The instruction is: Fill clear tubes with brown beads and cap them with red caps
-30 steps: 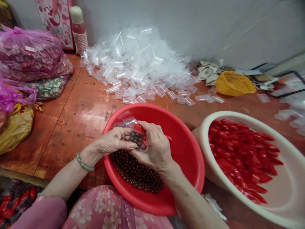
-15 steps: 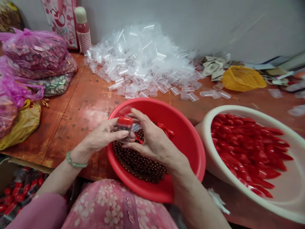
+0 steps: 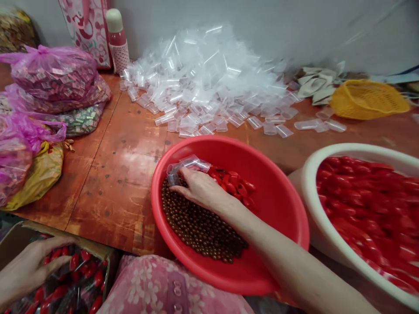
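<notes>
Since the earlier frame, the left hand point(image 3: 39, 261) has swung from the red basin point(image 3: 275, 192) to the cardboard box point(image 3: 110, 261), and the right hand point(image 3: 201, 187) has dipped to the clear tubes point(image 3: 173, 179). The left fingers are parted above red-capped containers point(image 3: 85, 270); whether the right fingers grip a tube, I cannot tell. Beside them lie brown beads point(image 3: 203, 231) and red pieces point(image 3: 234, 185); beyond, the tabletop point(image 3: 121, 174) bears a translucent heap point(image 3: 199, 83).

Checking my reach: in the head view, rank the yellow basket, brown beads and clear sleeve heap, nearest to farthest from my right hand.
1. Brown beads: beside the right hand.
2. Clear sleeve heap: beyond the red bowl.
3. Yellow basket: back right.
</notes>
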The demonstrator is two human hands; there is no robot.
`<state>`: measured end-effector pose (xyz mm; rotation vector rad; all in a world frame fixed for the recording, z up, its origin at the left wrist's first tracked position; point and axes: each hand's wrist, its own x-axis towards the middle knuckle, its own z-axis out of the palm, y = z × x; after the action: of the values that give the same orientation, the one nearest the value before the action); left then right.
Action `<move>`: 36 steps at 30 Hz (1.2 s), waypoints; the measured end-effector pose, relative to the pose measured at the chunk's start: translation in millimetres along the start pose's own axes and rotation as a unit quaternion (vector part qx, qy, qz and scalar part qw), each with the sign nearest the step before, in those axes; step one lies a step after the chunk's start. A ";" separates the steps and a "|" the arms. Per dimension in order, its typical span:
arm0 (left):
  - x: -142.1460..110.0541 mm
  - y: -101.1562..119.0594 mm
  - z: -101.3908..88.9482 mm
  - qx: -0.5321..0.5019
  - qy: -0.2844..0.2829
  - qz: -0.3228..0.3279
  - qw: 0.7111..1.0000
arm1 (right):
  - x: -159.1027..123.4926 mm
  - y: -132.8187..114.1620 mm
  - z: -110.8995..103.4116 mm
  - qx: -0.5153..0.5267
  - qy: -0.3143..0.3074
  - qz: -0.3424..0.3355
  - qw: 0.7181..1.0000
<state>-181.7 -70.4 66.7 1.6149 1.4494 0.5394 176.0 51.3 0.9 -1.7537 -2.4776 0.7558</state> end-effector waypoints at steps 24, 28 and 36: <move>123.9 54.9 131.9 0.174 0.002 0.420 0.891 | -44.4 25.1 47.4 0.422 -0.275 0.190 0.843; 120.7 72.5 134.2 0.233 -0.134 0.399 0.877 | -46.6 27.8 40.4 0.485 -0.337 0.230 0.773; 126.0 91.5 147.4 0.337 -0.234 0.341 0.846 | -45.9 23.1 34.5 0.571 -0.315 0.227 0.723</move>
<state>15.4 8.2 36.0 2.6260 0.6739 -0.0441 203.7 3.4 -26.6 -1.5680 -0.9596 2.4974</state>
